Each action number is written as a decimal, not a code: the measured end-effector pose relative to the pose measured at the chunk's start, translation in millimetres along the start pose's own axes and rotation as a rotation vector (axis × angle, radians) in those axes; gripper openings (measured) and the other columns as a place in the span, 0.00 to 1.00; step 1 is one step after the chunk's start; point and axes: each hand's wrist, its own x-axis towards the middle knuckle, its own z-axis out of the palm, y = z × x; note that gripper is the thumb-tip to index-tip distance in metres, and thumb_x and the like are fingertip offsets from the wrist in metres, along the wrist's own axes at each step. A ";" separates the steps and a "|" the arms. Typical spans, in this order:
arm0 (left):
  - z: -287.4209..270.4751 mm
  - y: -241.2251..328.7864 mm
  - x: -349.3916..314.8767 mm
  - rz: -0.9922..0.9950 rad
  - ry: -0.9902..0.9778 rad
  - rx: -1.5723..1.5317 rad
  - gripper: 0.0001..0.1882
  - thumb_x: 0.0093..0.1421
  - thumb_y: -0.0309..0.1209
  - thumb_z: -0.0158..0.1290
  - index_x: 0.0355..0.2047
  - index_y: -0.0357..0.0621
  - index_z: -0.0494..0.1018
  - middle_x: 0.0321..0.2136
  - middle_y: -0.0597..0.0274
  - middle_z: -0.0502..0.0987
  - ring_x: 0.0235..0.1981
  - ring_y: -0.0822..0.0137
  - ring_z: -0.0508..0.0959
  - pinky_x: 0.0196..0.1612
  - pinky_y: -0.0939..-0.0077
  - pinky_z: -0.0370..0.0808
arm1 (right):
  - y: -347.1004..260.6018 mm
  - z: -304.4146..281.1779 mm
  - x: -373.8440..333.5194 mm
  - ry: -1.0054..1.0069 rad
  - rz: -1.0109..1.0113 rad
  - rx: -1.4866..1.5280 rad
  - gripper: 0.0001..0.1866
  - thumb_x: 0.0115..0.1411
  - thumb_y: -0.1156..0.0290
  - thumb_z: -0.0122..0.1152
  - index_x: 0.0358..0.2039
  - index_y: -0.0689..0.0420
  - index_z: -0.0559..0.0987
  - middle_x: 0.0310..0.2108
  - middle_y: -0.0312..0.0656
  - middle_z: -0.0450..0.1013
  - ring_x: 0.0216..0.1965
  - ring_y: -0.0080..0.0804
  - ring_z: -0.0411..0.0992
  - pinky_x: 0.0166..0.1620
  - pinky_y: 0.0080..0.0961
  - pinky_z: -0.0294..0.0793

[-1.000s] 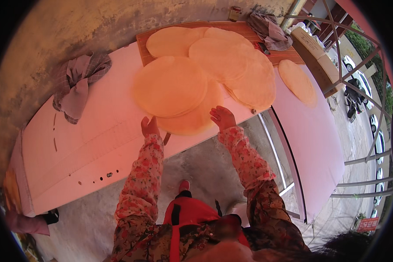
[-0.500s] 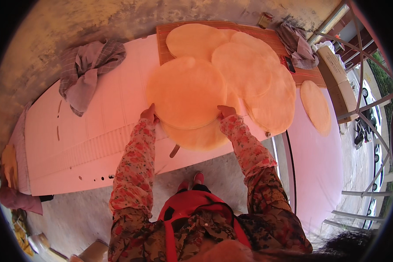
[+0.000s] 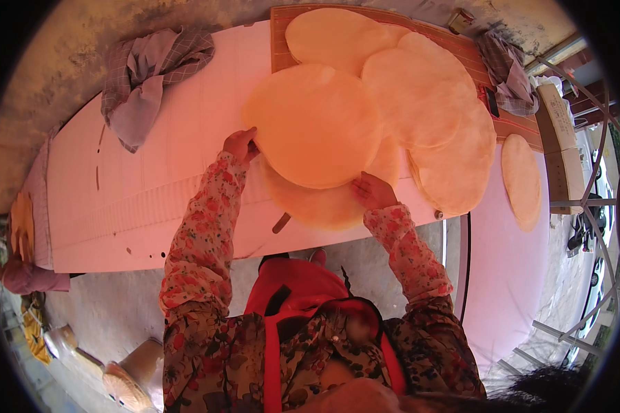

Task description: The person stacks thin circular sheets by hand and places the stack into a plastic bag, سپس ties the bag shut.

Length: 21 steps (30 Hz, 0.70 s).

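A large, thin, round pancake [image 3: 317,124], pale orange-tan, is held by its rim between my two hands above the pink-lit table. My left hand [image 3: 241,146] pinches the left side of the rim. My right hand [image 3: 373,191] grips the near right edge, fingers closed. Beneath it a second pancake [image 3: 324,208] lies partly covered, its near edge showing. To the right, several overlapping pancakes [image 3: 455,165] spread over the table and a brown slatted mat [image 3: 282,31]. One more pancake [image 3: 521,182] lies apart at the far right.
A checked grey cloth [image 3: 141,82] lies at the back left, another cloth [image 3: 506,72] at the back right. A phone [image 3: 490,102] rests on the mat, with a jar [image 3: 460,20] behind it. Cardboard boxes [image 3: 559,138] stand right. At far left another person's pink sleeve [image 3: 34,275] shows.
The view has shifted, so the table appears higher and further right. My left hand has moved up the pancake's left rim; my right hand has come nearer to me, still on its edge.
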 end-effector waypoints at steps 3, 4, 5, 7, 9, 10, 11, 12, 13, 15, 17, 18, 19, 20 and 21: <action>24.5 16.2 -2.3 -0.047 -0.059 -0.056 0.09 0.57 0.29 0.51 0.32 0.33 0.69 0.30 0.54 0.75 0.32 0.64 0.77 0.38 0.67 0.78 | -4.4 19.1 -18.3 0.095 0.228 0.286 0.23 0.57 0.59 0.58 0.44 0.66 0.68 0.42 0.47 0.69 0.45 0.40 0.68 0.49 0.34 0.71; 29.8 22.1 -1.4 -0.059 -0.079 -0.052 0.09 0.57 0.28 0.51 0.32 0.32 0.69 0.31 0.54 0.75 0.32 0.63 0.77 0.38 0.67 0.78 | -5.7 24.9 -20.1 0.118 0.279 0.347 0.26 0.57 0.58 0.58 0.46 0.67 0.67 0.42 0.47 0.68 0.45 0.41 0.68 0.50 0.36 0.70; 33.3 27.5 -0.3 -0.071 -0.098 -0.047 0.08 0.56 0.27 0.50 0.32 0.32 0.69 0.31 0.54 0.75 0.32 0.63 0.77 0.38 0.66 0.78 | -6.8 31.1 -20.7 0.107 0.238 0.414 0.27 0.58 0.57 0.57 0.46 0.68 0.67 0.43 0.48 0.68 0.46 0.41 0.68 0.51 0.36 0.69; 39.8 37.0 3.9 -0.098 -0.149 -0.027 0.10 0.57 0.27 0.47 0.36 0.31 0.69 0.35 0.53 0.75 0.35 0.62 0.77 0.42 0.67 0.76 | -17.1 42.1 -18.9 0.081 0.148 0.528 0.29 0.59 0.55 0.54 0.48 0.69 0.66 0.45 0.50 0.68 0.48 0.41 0.68 0.54 0.36 0.67; 48.7 48.6 5.1 -0.119 -0.185 -0.004 0.11 0.57 0.26 0.47 0.37 0.30 0.69 0.36 0.53 0.75 0.36 0.62 0.77 0.43 0.67 0.76 | -29.2 46.5 -6.6 0.129 0.095 0.635 0.28 0.59 0.57 0.54 0.48 0.69 0.65 0.48 0.51 0.67 0.51 0.42 0.66 0.53 0.38 0.68; 56.3 55.7 3.8 -0.129 -0.200 0.011 0.10 0.57 0.26 0.47 0.37 0.30 0.69 0.36 0.52 0.75 0.36 0.62 0.77 0.42 0.67 0.76 | -35.3 45.4 1.3 0.154 0.064 0.691 0.28 0.59 0.57 0.54 0.48 0.70 0.65 0.49 0.52 0.66 0.52 0.43 0.65 0.53 0.39 0.68; 64.9 63.8 2.4 -0.139 -0.214 0.026 0.10 0.57 0.26 0.47 0.36 0.31 0.69 0.35 0.52 0.75 0.36 0.62 0.77 0.42 0.67 0.77 | -40.0 39.1 10.2 0.114 0.006 0.670 0.26 0.59 0.59 0.54 0.49 0.69 0.66 0.50 0.51 0.66 0.52 0.42 0.65 0.53 0.38 0.68; 74.9 75.0 2.2 -0.129 -0.232 0.049 0.10 0.56 0.26 0.48 0.36 0.31 0.70 0.35 0.52 0.75 0.35 0.62 0.77 0.41 0.67 0.77 | -45.0 30.2 20.4 0.071 -0.053 0.646 0.24 0.60 0.61 0.53 0.49 0.68 0.66 0.50 0.50 0.67 0.53 0.41 0.65 0.53 0.37 0.68; 84.3 87.9 2.7 -0.120 -0.242 0.074 0.09 0.56 0.26 0.48 0.35 0.32 0.70 0.35 0.52 0.75 0.35 0.62 0.77 0.41 0.67 0.77 | -51.8 36.9 23.9 0.026 -0.104 0.621 0.23 0.60 0.62 0.52 0.49 0.67 0.66 0.50 0.49 0.67 0.53 0.39 0.65 0.53 0.36 0.68; 109.9 118.1 2.4 -0.085 -0.287 0.099 0.08 0.56 0.25 0.49 0.34 0.33 0.70 0.34 0.53 0.75 0.34 0.63 0.77 0.41 0.68 0.77 | -77.1 40.9 31.1 0.118 -0.258 0.411 0.19 0.61 0.67 0.50 0.49 0.63 0.68 0.47 0.46 0.70 0.48 0.38 0.69 0.52 0.33 0.69; 140.0 145.0 5.0 -0.012 -0.393 0.089 0.08 0.56 0.25 0.49 0.34 0.34 0.71 0.34 0.54 0.75 0.34 0.64 0.77 0.41 0.70 0.76 | -115.1 20.1 32.0 0.165 -0.278 0.284 0.19 0.61 0.68 0.49 0.50 0.63 0.68 0.47 0.46 0.71 0.46 0.38 0.71 0.52 0.33 0.70; 145.8 157.5 5.8 0.047 -0.444 0.084 0.07 0.56 0.26 0.49 0.34 0.34 0.71 0.34 0.55 0.75 0.34 0.65 0.77 0.42 0.71 0.76 | -130.2 33.9 21.0 0.130 -0.379 0.245 0.18 0.61 0.68 0.48 0.50 0.63 0.68 0.46 0.46 0.71 0.46 0.38 0.72 0.52 0.33 0.70; 149.0 172.3 -1.1 0.091 -0.501 0.074 0.08 0.57 0.26 0.49 0.35 0.34 0.71 0.35 0.56 0.75 0.35 0.65 0.77 0.42 0.71 0.76 | -153.0 56.5 2.5 0.092 -0.481 0.208 0.18 0.61 0.69 0.47 0.50 0.63 0.68 0.46 0.47 0.71 0.45 0.38 0.72 0.52 0.34 0.70; 153.0 184.0 -11.8 0.131 -0.566 0.060 0.08 0.57 0.26 0.49 0.35 0.34 0.71 0.35 0.56 0.76 0.35 0.65 0.77 0.42 0.71 0.76 | -170.3 69.8 -19.0 0.081 -0.486 0.237 0.19 0.61 0.69 0.46 0.51 0.63 0.67 0.47 0.46 0.71 0.46 0.38 0.71 0.52 0.35 0.70; 149.9 192.7 -22.9 0.182 -0.618 0.053 0.09 0.57 0.26 0.49 0.36 0.34 0.71 0.36 0.57 0.76 0.35 0.65 0.77 0.42 0.71 0.75 | -184.3 85.5 -39.3 0.051 -0.484 0.270 0.19 0.61 0.70 0.46 0.52 0.63 0.66 0.48 0.46 0.70 0.48 0.38 0.70 0.53 0.36 0.69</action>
